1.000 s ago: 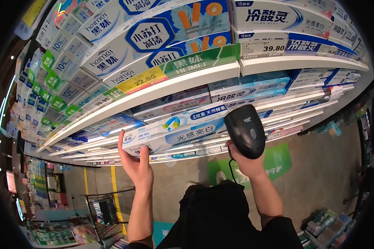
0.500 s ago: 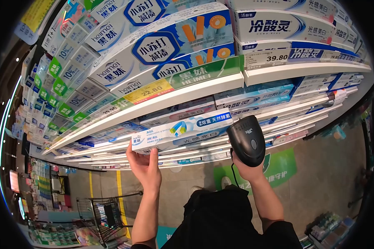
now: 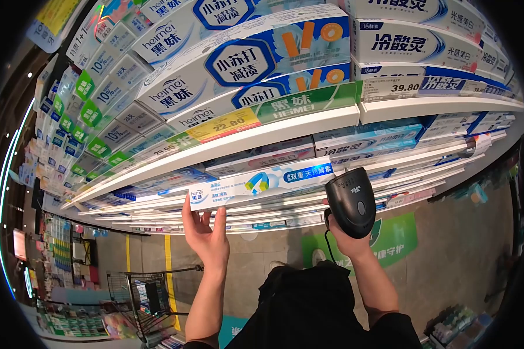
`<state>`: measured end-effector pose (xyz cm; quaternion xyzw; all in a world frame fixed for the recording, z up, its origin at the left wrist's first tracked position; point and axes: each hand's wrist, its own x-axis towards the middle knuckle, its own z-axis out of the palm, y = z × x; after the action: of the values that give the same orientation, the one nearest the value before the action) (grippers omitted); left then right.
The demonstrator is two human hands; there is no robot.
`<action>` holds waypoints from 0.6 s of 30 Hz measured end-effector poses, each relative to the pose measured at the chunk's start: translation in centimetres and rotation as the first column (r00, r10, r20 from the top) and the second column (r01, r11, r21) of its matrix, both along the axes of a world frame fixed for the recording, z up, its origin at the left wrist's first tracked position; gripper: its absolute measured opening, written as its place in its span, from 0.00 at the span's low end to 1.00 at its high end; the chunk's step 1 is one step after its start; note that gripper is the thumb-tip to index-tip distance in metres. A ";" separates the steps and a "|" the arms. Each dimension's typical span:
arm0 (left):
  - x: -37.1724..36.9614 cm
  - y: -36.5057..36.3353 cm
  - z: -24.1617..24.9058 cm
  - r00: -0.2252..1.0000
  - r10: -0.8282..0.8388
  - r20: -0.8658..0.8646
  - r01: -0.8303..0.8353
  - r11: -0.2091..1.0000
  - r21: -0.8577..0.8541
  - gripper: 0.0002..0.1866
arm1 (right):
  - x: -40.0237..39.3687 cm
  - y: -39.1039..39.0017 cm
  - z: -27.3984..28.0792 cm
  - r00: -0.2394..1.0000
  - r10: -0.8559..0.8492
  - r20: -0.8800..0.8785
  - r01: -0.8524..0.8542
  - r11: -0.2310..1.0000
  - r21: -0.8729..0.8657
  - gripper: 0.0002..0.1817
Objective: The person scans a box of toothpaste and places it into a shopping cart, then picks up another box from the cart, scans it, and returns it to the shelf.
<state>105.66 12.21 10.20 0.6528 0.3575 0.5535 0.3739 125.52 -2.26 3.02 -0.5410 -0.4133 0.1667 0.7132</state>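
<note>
Handling the pair well would seem to call for holding the long white-and-blue box (image 3: 262,183) level and still, its printed upper face turned up, since it is supported at one end only and could droop or twist at the other. A light pinch should be enough; pressing harder might dent the card. The handheld scanner (image 3: 353,203) is best held steady, with its cord (image 3: 330,249) hanging free, and not knocked against the box or the shelf edge (image 3: 285,131) just beyond.

The left hand (image 3: 208,241) is partly closed, grasping the box by its left end: the thumb stands against the near side, a finger reaches up at the end, and the others curl beneath. The right hand (image 3: 352,245) is wrapped around the scanner from below, its palm hidden. The box lies across the space between the hands, on the near side of the shelf, and its right end meets the scanner's head in view; whether they touch cannot be told.
</note>
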 end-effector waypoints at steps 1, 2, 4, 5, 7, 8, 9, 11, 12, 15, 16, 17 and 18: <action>0.0 0.0 -0.1 1.000 -0.003 0.005 0.003 1.000 0.001 0.32 | -0.1 0.1 -0.2 1.000 -0.016 -0.027 0.016 1.000 -0.003 0.22; -0.1 0.1 -0.2 1.000 -0.006 0.009 0.006 1.000 0.002 0.32 | -0.2 0.2 -0.5 0.998 -0.032 -0.054 0.032 0.999 -0.005 0.22; -0.3 0.2 -0.2 1.000 -0.009 0.005 0.009 1.000 0.007 0.32 | -0.5 0.3 -0.5 0.997 -0.027 -0.070 0.027 1.000 -0.011 0.22; -0.3 0.2 -0.2 1.000 -0.012 0.001 0.012 1.000 0.011 0.32 | -0.5 0.2 0.0 0.998 -0.009 -0.056 0.008 1.000 -0.016 0.21; -0.4 0.2 -0.2 1.000 -0.010 -0.007 0.011 1.000 0.014 0.32 | -0.5 0.1 0.4 0.999 0.009 -0.031 -0.009 1.000 -0.026 0.21; -0.5 0.2 -0.3 1.000 -0.005 -0.011 0.005 1.000 0.015 0.32 | -0.5 0.1 0.4 1.000 0.008 -0.021 -0.009 0.999 -0.031 0.21; -0.5 0.2 -0.3 1.000 0.000 -0.016 0.000 1.000 0.016 0.32 | -0.6 0.1 0.4 1.000 0.008 -0.012 -0.008 0.999 -0.035 0.21; -0.6 0.2 -0.3 1.000 -0.001 -0.016 0.002 1.000 0.018 0.32 | -0.7 0.2 0.4 1.000 0.003 -0.022 -0.004 1.000 -0.031 0.20; -0.6 0.2 -0.3 1.000 -0.002 -0.016 0.002 1.000 0.019 0.32 | -0.8 0.2 0.4 1.000 0.002 -0.027 -0.002 1.000 -0.029 0.20; -0.6 0.3 -0.3 1.000 -0.009 0.008 0.009 1.000 0.007 0.32 | -0.8 0.3 0.1 0.999 0.014 -0.030 -0.015 1.000 -0.023 0.20; -0.7 0.3 -0.3 1.000 -0.008 0.007 0.008 1.000 0.010 0.32 | -0.8 0.3 0.2 1.000 0.011 -0.027 -0.012 1.000 -0.020 0.20; -0.7 0.3 -0.3 1.000 -0.008 0.007 0.007 1.000 0.013 0.32 | -0.9 0.3 0.2 1.000 0.008 -0.024 -0.009 1.000 -0.018 0.20; -0.7 0.4 -0.4 1.000 -0.007 0.007 0.007 1.000 0.016 0.32 | -0.9 0.4 0.2 1.000 0.005 -0.021 -0.005 1.000 -0.016 0.19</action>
<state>104.91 12.59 9.81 0.6551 0.3496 0.5571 0.3719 124.61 -1.90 3.25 -0.5441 -0.4058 0.1775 0.7126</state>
